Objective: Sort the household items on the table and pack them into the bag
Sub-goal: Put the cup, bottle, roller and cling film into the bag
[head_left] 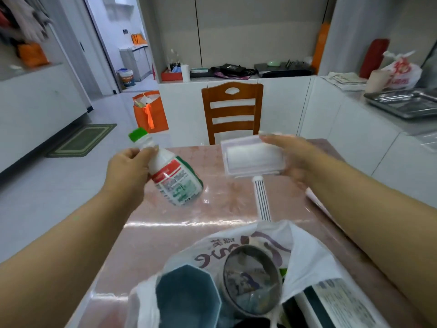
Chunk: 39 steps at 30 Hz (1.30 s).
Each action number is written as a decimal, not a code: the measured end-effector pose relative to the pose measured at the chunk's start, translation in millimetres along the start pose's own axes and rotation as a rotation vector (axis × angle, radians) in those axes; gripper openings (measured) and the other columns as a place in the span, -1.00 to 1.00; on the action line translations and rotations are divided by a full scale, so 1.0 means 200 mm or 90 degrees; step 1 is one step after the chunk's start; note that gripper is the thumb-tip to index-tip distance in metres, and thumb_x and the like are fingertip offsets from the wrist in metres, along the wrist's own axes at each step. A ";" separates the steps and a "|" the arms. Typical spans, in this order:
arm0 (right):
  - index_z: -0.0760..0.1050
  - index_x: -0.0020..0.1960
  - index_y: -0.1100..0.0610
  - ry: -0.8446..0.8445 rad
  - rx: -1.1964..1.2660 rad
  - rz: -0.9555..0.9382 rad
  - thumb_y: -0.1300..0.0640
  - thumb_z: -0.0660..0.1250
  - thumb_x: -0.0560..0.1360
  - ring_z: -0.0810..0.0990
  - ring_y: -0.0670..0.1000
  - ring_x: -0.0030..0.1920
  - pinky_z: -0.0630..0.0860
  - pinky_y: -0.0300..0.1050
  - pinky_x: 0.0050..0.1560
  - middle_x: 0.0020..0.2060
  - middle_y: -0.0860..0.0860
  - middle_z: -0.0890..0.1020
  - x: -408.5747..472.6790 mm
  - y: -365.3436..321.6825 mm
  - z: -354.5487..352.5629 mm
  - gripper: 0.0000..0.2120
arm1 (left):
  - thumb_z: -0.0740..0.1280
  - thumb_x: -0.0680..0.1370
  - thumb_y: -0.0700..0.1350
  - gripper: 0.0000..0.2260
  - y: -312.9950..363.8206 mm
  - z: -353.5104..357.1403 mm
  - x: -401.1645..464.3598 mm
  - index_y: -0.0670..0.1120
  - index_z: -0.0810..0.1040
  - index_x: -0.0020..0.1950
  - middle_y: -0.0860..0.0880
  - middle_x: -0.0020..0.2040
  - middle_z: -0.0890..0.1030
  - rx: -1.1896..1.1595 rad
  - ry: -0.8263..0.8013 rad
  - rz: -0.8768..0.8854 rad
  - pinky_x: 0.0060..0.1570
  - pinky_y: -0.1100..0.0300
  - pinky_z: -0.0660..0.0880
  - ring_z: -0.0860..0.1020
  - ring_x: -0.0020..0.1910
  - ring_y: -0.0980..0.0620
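Observation:
My left hand (128,170) grips the neck of a white bottle (173,177) with a green cap and a red-and-green label, holding it tilted above the pink table (227,207). My right hand (292,157) holds the wide head of a white lint brush (253,156), whose ribbed handle points down toward me. A white plastic bag (305,254) lies open at the near edge of the table. Inside it sit a dark teal octagonal bowl (189,297), a round metal bowl (251,278) and a flat box with small print (340,304).
A wooden chair (233,110) stands at the table's far side. An orange paper bag (150,112) is on the floor to the left of it. A counter on the right holds a metal tray (404,102) and a plastic bag (402,71).

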State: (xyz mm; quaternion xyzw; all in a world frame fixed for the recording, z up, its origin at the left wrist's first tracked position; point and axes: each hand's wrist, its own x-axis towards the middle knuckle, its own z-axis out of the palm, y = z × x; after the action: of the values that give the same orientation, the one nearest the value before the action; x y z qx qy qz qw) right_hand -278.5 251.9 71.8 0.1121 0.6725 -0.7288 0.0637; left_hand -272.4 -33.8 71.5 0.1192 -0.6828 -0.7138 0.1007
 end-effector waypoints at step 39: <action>0.55 0.08 -0.01 0.241 0.000 -0.027 -0.23 0.45 0.34 0.64 0.13 -0.05 0.65 0.09 -0.02 -0.01 0.06 0.60 -1.04 -0.05 0.01 -0.57 | 0.25 0.51 0.22 -0.70 0.24 -0.23 -1.18 0.01 0.54 -0.04 0.08 -0.14 0.52 0.747 -0.419 0.282 -0.25 0.25 0.43 0.50 -0.17 0.08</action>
State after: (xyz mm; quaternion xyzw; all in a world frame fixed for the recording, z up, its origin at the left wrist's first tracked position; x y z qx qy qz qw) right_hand -80.0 239.1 133.3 0.2331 0.6749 -0.6956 -0.0792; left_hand -35.0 -7.6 125.1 -0.2099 -0.9579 -0.1896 -0.0489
